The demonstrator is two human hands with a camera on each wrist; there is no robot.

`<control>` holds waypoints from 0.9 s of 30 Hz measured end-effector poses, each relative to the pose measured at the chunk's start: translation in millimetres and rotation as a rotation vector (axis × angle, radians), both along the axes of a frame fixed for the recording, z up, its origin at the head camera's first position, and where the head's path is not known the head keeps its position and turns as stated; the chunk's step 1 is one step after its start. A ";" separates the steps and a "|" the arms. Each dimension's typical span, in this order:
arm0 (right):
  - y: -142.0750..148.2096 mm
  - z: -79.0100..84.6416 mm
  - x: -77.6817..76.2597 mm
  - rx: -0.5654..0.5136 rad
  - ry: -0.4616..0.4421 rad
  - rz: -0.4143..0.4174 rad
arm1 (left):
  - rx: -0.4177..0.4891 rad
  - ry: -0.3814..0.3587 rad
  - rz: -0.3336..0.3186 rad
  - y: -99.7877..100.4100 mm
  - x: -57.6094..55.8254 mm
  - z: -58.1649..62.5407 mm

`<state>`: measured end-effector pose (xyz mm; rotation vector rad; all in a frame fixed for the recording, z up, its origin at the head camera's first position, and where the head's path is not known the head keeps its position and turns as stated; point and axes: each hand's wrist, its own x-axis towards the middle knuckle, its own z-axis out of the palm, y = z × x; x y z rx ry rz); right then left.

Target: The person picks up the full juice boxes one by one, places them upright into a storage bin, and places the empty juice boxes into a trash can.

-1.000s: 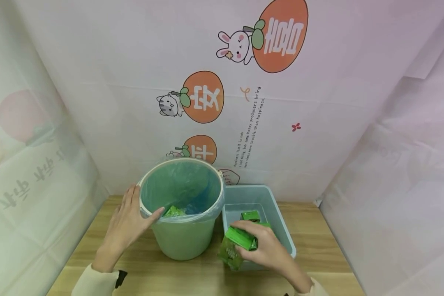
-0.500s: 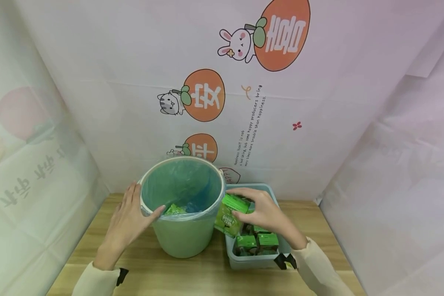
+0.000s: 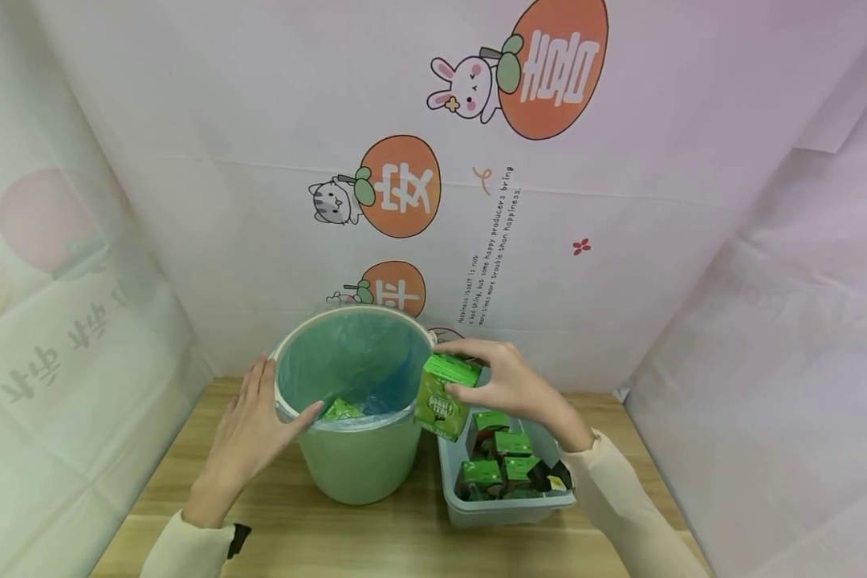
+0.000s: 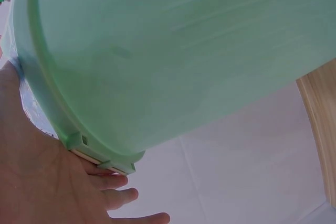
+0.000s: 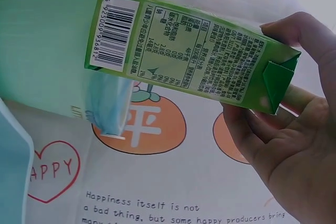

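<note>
My right hand (image 3: 509, 389) pinches a green drink carton (image 3: 444, 397) between thumb and fingers, beside the right rim of a pale green trash bin (image 3: 361, 470). In the right wrist view the carton (image 5: 178, 51) shows its barcode and printed side panel. A translucent bag lines the bin, and green packaging (image 3: 341, 410) lies inside it. My left hand (image 3: 249, 437) rests against the bin's left rim, thumb over the edge. Seen from the left wrist, the fingers (image 4: 113, 199) are fairly straight and spread outside the rim (image 4: 50, 87).
Right of the bin stands a light blue basket (image 3: 502, 515) with several green drink cartons (image 3: 480, 474) in it. Both stand on a wooden table (image 3: 318, 538). Printed cloth (image 3: 260, 201) hangs behind and at both sides.
My right hand has lifted the carton from over the basket's near left side up and back to beside the bin's rim, uncovering the other cartons. The left hand has stayed put.
</note>
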<state>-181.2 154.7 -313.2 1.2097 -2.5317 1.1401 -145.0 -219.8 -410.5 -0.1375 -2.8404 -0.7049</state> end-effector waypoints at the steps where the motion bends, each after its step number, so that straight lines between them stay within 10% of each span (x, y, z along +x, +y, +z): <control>1: -0.1 1.4 -1.1 -0.001 -0.003 0.005 | 0.001 -0.002 0.000 -0.1 0.1 0.1; 27: -34.1 32.0 -34.0 0.042 -0.022 0.041 | 0.009 -0.014 -0.002 -0.2 0.5 0.3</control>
